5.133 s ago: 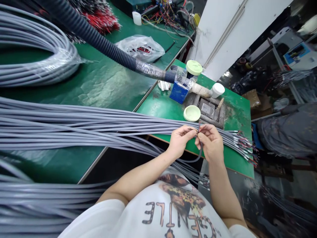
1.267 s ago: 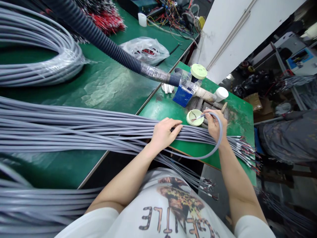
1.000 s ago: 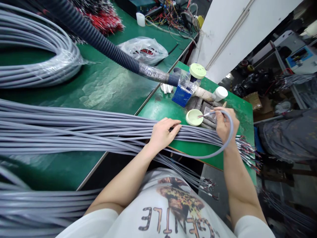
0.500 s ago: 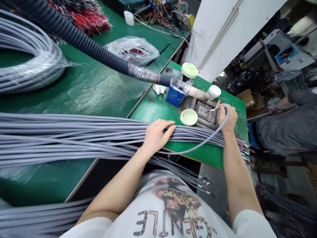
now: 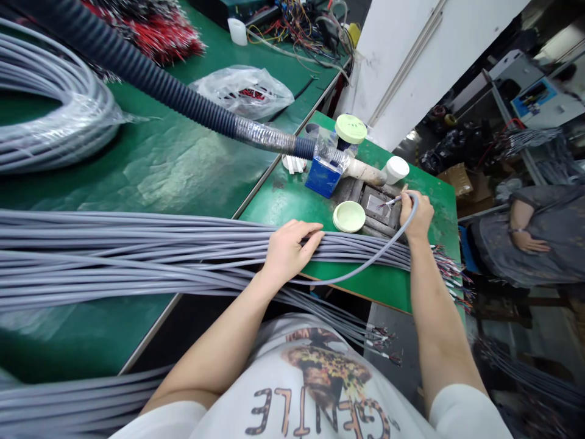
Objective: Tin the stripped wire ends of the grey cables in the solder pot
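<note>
Grey cable [image 5: 393, 238]: stripped wires are now over the bright square plate [image 5: 375, 202]; a second ago they were at the pale green dish [image 5: 348, 217]. Reads as a move from dish to plate (contact with it: can't tell). Right hand [image 5: 418, 214] pinches the cable just behind its end. Left hand [image 5: 287, 249] rests on the cable bundle [image 5: 137, 238], thumb apart, not clenched. Blue box [image 5: 323, 177] stands beyond the dish.
</note>
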### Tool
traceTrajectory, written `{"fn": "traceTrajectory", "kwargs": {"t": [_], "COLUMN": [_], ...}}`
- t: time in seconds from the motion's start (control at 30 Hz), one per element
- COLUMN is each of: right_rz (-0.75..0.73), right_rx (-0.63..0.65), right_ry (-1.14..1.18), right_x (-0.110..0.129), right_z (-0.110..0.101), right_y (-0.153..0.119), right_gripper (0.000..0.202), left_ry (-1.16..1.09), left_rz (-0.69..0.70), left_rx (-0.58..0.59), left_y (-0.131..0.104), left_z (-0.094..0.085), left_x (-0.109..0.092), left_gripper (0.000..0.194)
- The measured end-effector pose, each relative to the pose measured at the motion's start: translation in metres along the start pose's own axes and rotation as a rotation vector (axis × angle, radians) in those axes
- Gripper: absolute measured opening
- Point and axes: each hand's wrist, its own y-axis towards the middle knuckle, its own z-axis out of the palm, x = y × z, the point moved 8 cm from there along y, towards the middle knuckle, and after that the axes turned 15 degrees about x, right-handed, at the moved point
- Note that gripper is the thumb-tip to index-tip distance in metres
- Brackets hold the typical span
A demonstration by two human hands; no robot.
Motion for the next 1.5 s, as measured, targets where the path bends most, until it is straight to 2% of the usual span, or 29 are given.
{"fn": "traceTrajectory", "kwargs": {"t": [0.13, 0.23, 0.3, 0.37, 0.43, 0.47, 0.57, 0.63, 0.73, 0.8, 0.9, 0.97, 1.27, 1.43, 1.5], "right_rz": [-0.023, -0.078, -0.173, -0.269, -0.357, -0.397, -0.498, -0.508, -0.343, -0.208, -0.149, -0.142, -0.072, -0.082, -0.029], "right_rx": [-0.036, -0.036, -0.007, -0.031, -0.034, -0.003, 0.138, 0.207, 0.276, 0.351, 0.469, 0.505, 0.542, 0.475, 0.501], "right_ry": [0.127, 0.292, 0.387, 0.467, 0.49, 0.478, 0.405, 0.387, 0.466, 0.552, 0.602, 0.589, 0.593, 0.531, 0.617], "right_x": [0.02, 0.053, 0.081, 0.103, 0.116, 0.12, 0.123, 0.117, 0.098, 0.091, 0.097, 0.105, 0.116, 0.123, 0.119], "right_z": [-0.031, -0.061, -0.073, -0.081, -0.078, -0.073, -0.055, -0.049, -0.046, -0.041, -0.031, -0.025, -0.018, -0.023, -0.018], "right_y": [-0.019, -0.053, -0.08, -0.111, -0.14, -0.153, -0.185, -0.198, -0.203, -0.204, -0.205, -0.206, -0.206, -0.203, -0.205], "right_gripper": [0.024, 0.023, 0.023, 0.025, 0.031, 0.036, 0.051, 0.056, 0.055, 0.045, 0.019, 0.007, 0.024, 0.023, 0.027], "left_ry": [-0.077, -0.371, -0.681, -0.966, -1.153, -1.209, -1.271, -1.274, -1.196, -1.091, -0.991, -0.98, -1.041, -0.973, -0.984], "left_rz": [-0.018, -0.081, -0.14, -0.198, -0.242, -0.257, -0.283, -0.283, -0.241, -0.199, -0.166, -0.175, -0.227, -0.221, -0.199], "left_rx": [-0.014, -0.022, 0.084, 0.283, 0.433, 0.466, 0.459, 0.456, 0.482, 0.49, 0.505, 0.51, 0.491, 0.438, 0.427], "left_y": [-0.002, -0.006, -0.008, -0.011, -0.016, -0.018, -0.024, -0.029, -0.035, -0.037, -0.04, -0.042, -0.044, -0.045, -0.046], "left_z": [-0.002, 0.002, 0.022, 0.054, 0.081, 0.091, 0.108, 0.114, 0.119, 0.119, 0.12, 0.121, 0.123, 0.118, 0.117], "left_x": [0.002, 0.004, 0.0, -0.013, -0.028, -0.034, -0.039, -0.039, -0.043, -0.046, -0.051, -0.051, -0.047, -0.044, -0.042], "left_gripper": [0.02, 0.019, 0.022, 0.028, 0.036, 0.037, 0.032, 0.029, 0.026, 0.025, 0.026, 0.027, 0.032, 0.038, 0.039]}}
